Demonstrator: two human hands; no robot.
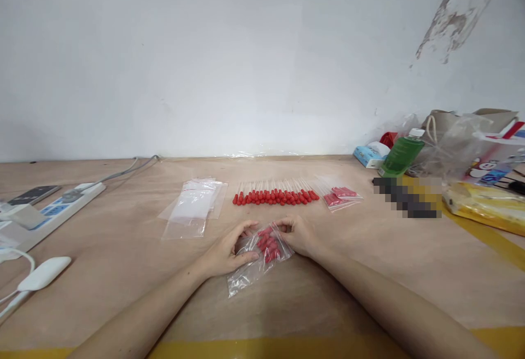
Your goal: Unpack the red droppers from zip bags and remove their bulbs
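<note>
A small clear zip bag [262,252] with several red-capped droppers inside lies on the table in front of me. My left hand [227,249] grips its left side with fingers curled over the plastic. My right hand [297,234] pinches the bag's upper right edge. Behind the hands, a row of loose red-capped droppers [274,195] lies side by side. To its right sits a filled bag of droppers [339,197]. A stack of empty clear zip bags [194,209] lies to the left of the row.
A white power strip [53,211] and a dark phone [35,194] lie at the far left, with a white adapter [43,273] nearer me. At the right stand a green bottle [402,154], a blue box [369,155], plastic bags and a yellow packet [486,203].
</note>
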